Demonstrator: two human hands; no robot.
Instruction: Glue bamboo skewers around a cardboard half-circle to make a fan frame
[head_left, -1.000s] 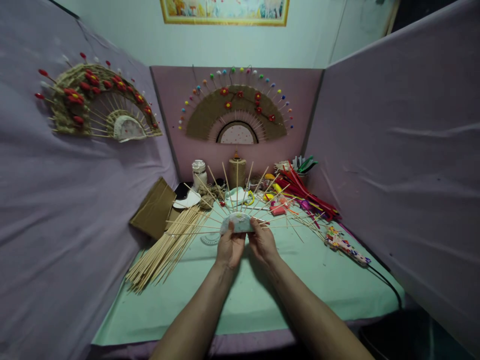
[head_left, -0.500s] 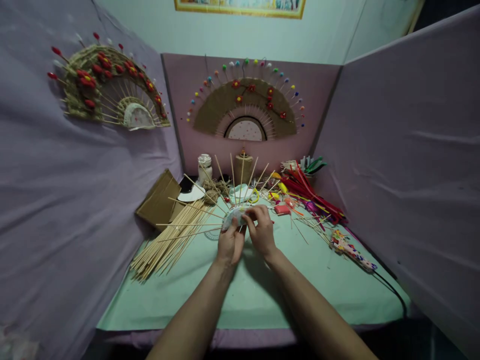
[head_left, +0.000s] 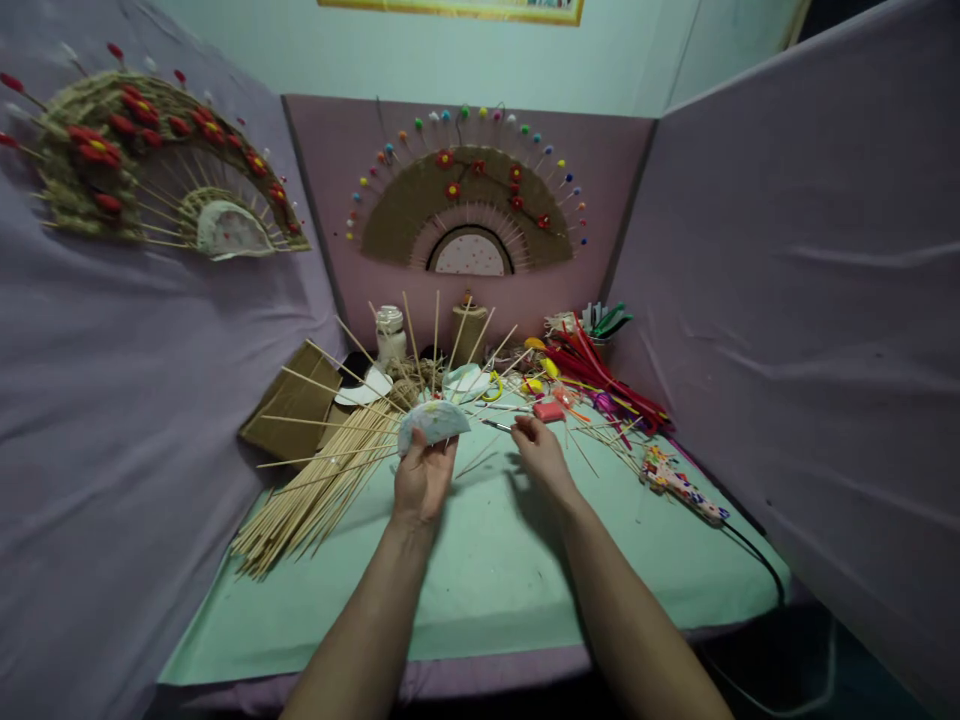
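Note:
My left hand (head_left: 425, 478) grips a white, patterned half-round piece (head_left: 436, 424), thumb in front and fingers behind. Thin bamboo sticks (head_left: 437, 335) fan out from that piece to the left and upward. Over the table to the right, my right hand (head_left: 541, 452) pinches the end of a slim, pen-like tool (head_left: 496, 426) with a dark tip pointing left, toward the half-round piece but apart from it. Its exact kind is too small to make out.
Loose bamboo sticks (head_left: 319, 490) lie in a bundle at left, beside folded cardboard (head_left: 292, 400). Red pipe cleaners (head_left: 600, 365) and a glue gun (head_left: 686, 487) with a cord are at right. A jar (head_left: 390, 337) and twine spool (head_left: 469, 335) stand behind.
My right hand has left the half-round piece, moved right and now holds the pen-like tool. My left hand still holds the piece, its face now more exposed. The view has shifted slightly right.

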